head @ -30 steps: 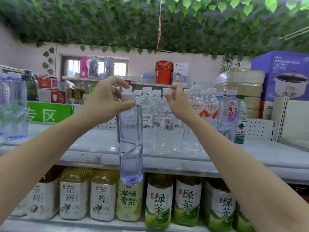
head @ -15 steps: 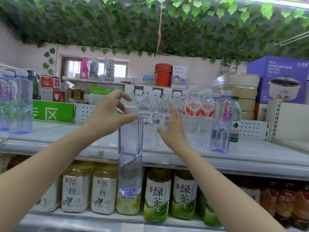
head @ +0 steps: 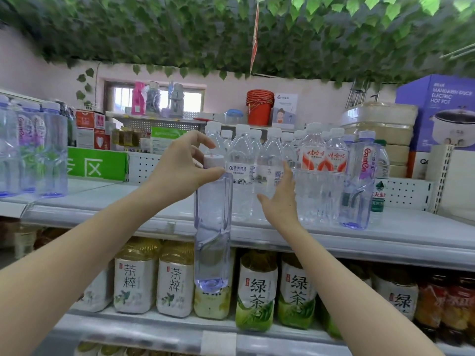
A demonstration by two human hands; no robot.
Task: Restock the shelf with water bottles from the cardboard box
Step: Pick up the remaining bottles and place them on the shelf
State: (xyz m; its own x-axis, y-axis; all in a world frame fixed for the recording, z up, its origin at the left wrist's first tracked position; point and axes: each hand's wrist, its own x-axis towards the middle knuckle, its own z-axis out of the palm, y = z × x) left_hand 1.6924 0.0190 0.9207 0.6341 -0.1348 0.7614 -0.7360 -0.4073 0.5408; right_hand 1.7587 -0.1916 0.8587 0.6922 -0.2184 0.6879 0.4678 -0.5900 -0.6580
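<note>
Your left hand (head: 180, 168) pinches a tall violet-tinted water bottle (head: 212, 232) by its neck, just under the white cap; the bottle hangs upright in front of the shelf edge, its base down level with the tea bottles (head: 257, 291) on the tier below, so it is not yet on the shelf (head: 359, 242). Your right hand (head: 281, 201) is spread flat, holding nothing, palm against the side of the clear water bottles (head: 246, 170) clustered mid-shelf; judged, it is steadying or shifting that cluster to make room. Done so far, as far as visible: a dense group of clear bottles with white caps stands on the upper tier, a matching violet bottle (head: 357, 183) stands at the cluster's right, and more violet ones (head: 33, 152) at far left. Left to do: lift the held bottle over the lip and seat it; bare shelf surface lies open between the left group and the cluster. The cardboard box is out of view, so you cannot tell how many bottles remain. Estimate: task mid-way, one placement in hand.
</note>
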